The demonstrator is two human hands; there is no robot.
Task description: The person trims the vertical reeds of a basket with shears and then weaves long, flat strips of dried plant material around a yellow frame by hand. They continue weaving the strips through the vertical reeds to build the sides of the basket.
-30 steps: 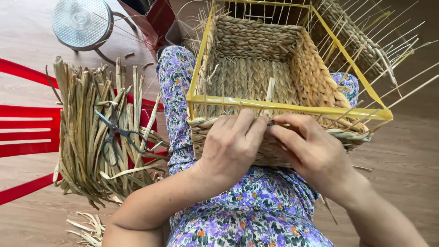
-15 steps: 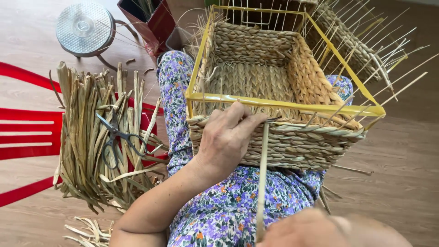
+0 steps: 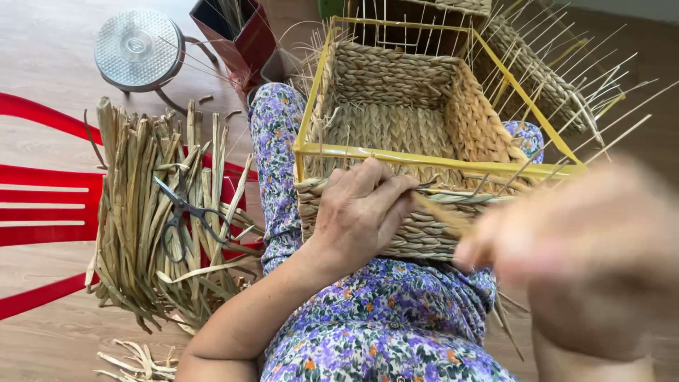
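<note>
A half-woven straw basket (image 3: pixel 396 127) with a yellow wire frame rests on my lap, thin stakes sticking up around its rim. My left hand (image 3: pixel 357 212) presses against the basket's near wall, fingers curled on the top woven row. My right hand (image 3: pixel 587 247) is raised close to the camera and blurred; its fingers pinch a straw strand (image 3: pixel 442 212) that runs from the weave by my left hand.
A bundle of dried straw (image 3: pixel 141 212) lies on a red plastic chair (image 3: pixel 42 205) at my left, with scissors (image 3: pixel 185 212) on top. A round lamp (image 3: pixel 138 48) and a dark red box (image 3: pixel 237 32) stand behind. Another stake-edged basket (image 3: pixel 544 78) sits at the back right.
My right hand has left the basket's front rim and pulled a straw strand out toward the camera. My left hand has stayed on the near wall.
</note>
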